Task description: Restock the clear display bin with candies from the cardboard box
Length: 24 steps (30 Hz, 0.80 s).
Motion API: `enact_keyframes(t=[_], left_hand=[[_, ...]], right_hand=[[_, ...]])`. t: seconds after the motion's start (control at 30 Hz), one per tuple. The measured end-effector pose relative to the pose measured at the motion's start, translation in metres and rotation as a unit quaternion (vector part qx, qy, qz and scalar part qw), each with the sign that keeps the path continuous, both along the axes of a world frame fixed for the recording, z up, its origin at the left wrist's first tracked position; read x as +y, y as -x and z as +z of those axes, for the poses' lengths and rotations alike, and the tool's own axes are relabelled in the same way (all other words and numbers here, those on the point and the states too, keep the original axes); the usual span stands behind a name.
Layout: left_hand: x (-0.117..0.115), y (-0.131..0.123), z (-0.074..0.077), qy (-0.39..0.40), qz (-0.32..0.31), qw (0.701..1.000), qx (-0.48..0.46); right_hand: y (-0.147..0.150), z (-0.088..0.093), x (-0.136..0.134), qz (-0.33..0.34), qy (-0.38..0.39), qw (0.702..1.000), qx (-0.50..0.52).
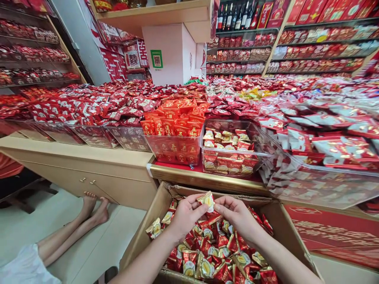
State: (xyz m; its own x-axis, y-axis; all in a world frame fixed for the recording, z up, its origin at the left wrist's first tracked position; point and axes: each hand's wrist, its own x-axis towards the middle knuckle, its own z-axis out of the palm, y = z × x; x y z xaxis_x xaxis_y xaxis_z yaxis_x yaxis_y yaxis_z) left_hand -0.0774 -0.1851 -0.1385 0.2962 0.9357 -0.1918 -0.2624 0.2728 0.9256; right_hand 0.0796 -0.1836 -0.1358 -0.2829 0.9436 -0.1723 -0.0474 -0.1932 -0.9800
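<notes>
Between my two hands, over a cardboard box (291,232), is a small wrapped durian candy (209,201) in gold and red. My left hand (186,215) pinches its left side between thumb and fingers. On its right side, the thumb and fingertips of my right hand (237,215) close on the wrapper. Loose red and gold durian candies (219,252) fill the box below. Just beyond the box stands a clear bin (231,152) with durian candies lined up in rows, lower than the bins around it.
A clear bin of orange-red packets (174,134) stands left of the durian bin, and one of white and red packets (331,157) at right. A person's bare legs (79,225) stretch over the floor at left. A white pillar (166,51) rises behind the candy display.
</notes>
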Motion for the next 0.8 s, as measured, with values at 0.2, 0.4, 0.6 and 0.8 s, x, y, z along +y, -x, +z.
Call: enact_keyframes(t=[0.2, 0.4, 0.6, 0.8], left_hand=[[0.003, 0.007, -0.004, -0.061, -0.026, 0.991, 0.119], [0.001, 0.007, -0.001, -0.039, -0.009, 0.992, 0.118], [0.002, 0.017, -0.014, -0.086, -0.05, 0.971, 0.218], [0.002, 0.015, -0.016, -0.046, 0.002, 0.984, 0.171]], right_hand=[[-0.003, -0.007, 0.0, 0.021, -0.099, 0.986, -0.13], [0.008, -0.01, -0.006, 0.043, -0.009, 0.999, 0.006], [0.006, -0.012, -0.006, 0.091, -0.047, 0.993, -0.064], [0.006, -0.016, -0.002, 0.063, -0.082, 0.99, -0.1]])
